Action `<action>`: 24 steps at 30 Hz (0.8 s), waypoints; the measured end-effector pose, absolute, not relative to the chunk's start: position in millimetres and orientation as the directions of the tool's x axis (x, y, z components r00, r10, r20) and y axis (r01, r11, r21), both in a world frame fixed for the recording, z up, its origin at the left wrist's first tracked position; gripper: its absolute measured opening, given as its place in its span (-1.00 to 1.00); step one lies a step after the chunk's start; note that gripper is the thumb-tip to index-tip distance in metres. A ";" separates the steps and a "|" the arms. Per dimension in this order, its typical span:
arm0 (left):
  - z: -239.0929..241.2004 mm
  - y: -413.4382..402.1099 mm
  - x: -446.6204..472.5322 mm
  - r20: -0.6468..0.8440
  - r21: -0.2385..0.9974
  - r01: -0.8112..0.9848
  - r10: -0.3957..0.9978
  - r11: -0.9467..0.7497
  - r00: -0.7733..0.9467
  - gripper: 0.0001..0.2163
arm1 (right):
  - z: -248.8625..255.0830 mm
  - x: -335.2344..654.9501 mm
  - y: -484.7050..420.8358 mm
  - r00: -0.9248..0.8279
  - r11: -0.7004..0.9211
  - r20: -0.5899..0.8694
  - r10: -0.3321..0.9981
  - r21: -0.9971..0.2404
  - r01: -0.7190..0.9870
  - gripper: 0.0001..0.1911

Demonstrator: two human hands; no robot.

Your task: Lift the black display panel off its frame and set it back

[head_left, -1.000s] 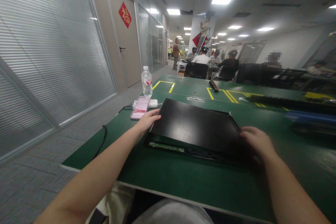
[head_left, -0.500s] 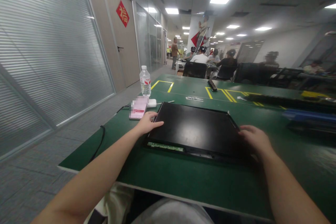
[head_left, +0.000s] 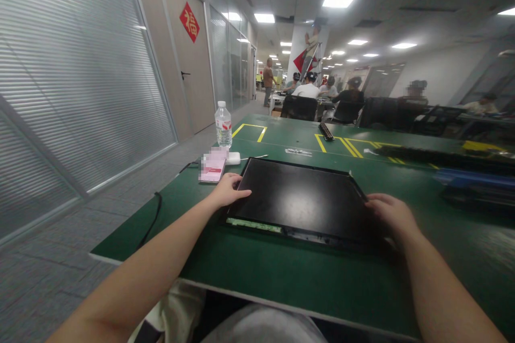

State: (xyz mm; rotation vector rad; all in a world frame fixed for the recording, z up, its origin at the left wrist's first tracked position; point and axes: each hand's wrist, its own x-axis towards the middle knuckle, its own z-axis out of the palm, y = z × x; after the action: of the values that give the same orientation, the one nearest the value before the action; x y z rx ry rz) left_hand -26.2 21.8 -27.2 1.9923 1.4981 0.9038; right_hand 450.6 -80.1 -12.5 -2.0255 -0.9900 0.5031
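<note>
A flat black display panel (head_left: 301, 198) lies in front of me, with a strip of green circuit board (head_left: 253, 225) showing along its near edge. My left hand (head_left: 230, 189) grips the panel's left edge, thumb on top and fingers curled over the far side of that edge. At the right edge, my right hand (head_left: 391, 214) holds the frame between thumb and fingers; some of its fingertips are hidden. Just beyond my left hand lie a phone (head_left: 213, 167) with a pink screen and a small white case (head_left: 233, 158).
A water bottle (head_left: 223, 126) stands near the green table's (head_left: 281, 273) left edge. Farther back are a dark slotted strip (head_left: 325, 131) and yellow tape outlines. A blue object (head_left: 470, 179) lies at the right. Several people sit at tables beyond; one person (head_left: 310, 45) is up a ladder.
Almost nothing differs. The whole view has shifted very slightly, and both hands keep the same hold on the panel's edges.
</note>
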 end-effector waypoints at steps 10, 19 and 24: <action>-33.8 25.5 -27.3 0.229 0.689 0.655 0.951 -0.310 0.209 -0.48 | -12.3 451.1 -79.0 0.615 -0.375 -0.019 0.789 -0.807 0.456 -0.63; -32.1 23.4 -25.4 0.222 0.674 0.669 0.950 -0.314 0.222 -0.52 | -6.3 444.0 -81.3 0.621 -0.374 -0.016 0.783 -0.811 0.451 -0.65; -34.2 25.6 -25.1 0.228 0.658 0.680 0.946 -0.323 0.229 -0.52 | -5.6 444.0 -82.2 0.621 -0.378 -0.017 0.784 -0.806 0.455 -0.66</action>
State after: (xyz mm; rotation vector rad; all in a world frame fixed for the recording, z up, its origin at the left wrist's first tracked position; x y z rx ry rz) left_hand -25.1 25.6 -34.2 2.0872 1.4952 0.8496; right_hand 444.0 -82.2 -5.6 -2.0326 -0.9720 0.5137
